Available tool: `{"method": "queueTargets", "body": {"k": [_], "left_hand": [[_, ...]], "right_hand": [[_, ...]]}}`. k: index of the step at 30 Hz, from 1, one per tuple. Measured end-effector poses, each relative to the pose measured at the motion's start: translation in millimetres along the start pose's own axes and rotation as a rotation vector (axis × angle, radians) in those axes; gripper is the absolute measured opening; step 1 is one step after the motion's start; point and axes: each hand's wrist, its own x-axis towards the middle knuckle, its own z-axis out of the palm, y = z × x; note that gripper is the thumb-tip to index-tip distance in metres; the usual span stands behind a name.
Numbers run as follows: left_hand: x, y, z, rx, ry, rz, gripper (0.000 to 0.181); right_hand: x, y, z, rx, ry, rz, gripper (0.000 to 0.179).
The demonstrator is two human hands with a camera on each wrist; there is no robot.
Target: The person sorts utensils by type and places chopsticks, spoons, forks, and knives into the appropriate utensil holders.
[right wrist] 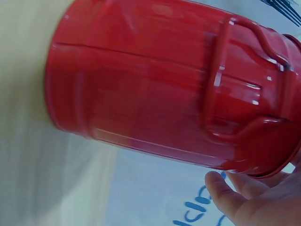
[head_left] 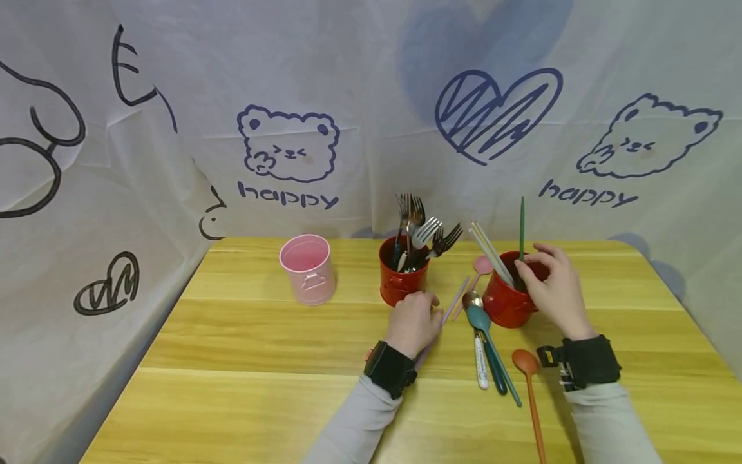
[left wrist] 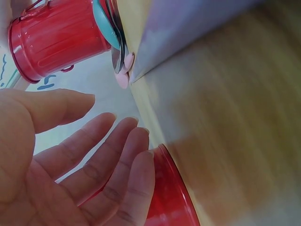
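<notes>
With thumb and fingertips my right hand point(head_left: 553, 287) pinches a thin green chopstick point(head_left: 522, 222), held upright over the mouth of the right red bucket point(head_left: 509, 308). Pale chopsticks point(head_left: 491, 252) lean inside that bucket. In the right wrist view, the bucket's side and handle point(right wrist: 218, 89) fill most of the picture, and the fingers point(right wrist: 225, 195) show by its rim. My left hand point(head_left: 413, 322) hovers in front of the middle red bucket point(head_left: 400, 287), which holds several forks point(head_left: 426, 232). Its fingers point(left wrist: 101, 160) are loosely bent with nothing between them. A lilac stick point(head_left: 455, 301) lies beside it.
A pink bucket point(head_left: 313, 283) stands at the left. Between the red buckets lies a pink spoon point(head_left: 482, 265). Nearer, a teal spoon point(head_left: 480, 318) overlaps a metal spoon with a white handle point(head_left: 481, 367). An orange spoon point(head_left: 525, 363) lies by the right forearm. A white cloth backs the table.
</notes>
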Motion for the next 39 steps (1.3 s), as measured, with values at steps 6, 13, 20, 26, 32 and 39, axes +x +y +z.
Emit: {"method": "queueTargets", "body": {"k": [6,13,20,26,32,39], "left_hand": [[-0.1,-0.8,1.6,0.005,-0.005,-0.004,0.017],[-2.6,-1.6,2.1,0.009,-0.052,-0.022,0.016],[-1.7,-1.8,3.5,0.036,-0.112,-0.045,0.023],[-2.0,-0.6,4.6,0.083,-0.143,-0.062,0.024],[-2.7,2.8,8.3,0.129,-0.141,-0.068,0.021],[-2.7,10.1,8.5,0.157,-0.174,-0.119,0.008]], "right_hand": [[8.4,-11.8,-4.5,-0.043,0.010,-0.040,0.022],[11.0,-20.5,-5.1,-0.071,-0.031,-0.111,0.019],[2.1,-12.3,-5.8,0.019,-0.028,-0.076,0.021],[-6.9,-2.9,-7.0,0.098,0.056,-0.012,0.029],[-14.5,9.1,-5.7,0.158,0.065,0.116,0.049],[-18.7,26.5,-4.0,0.255,-0.011,0.202,0.055]]}}
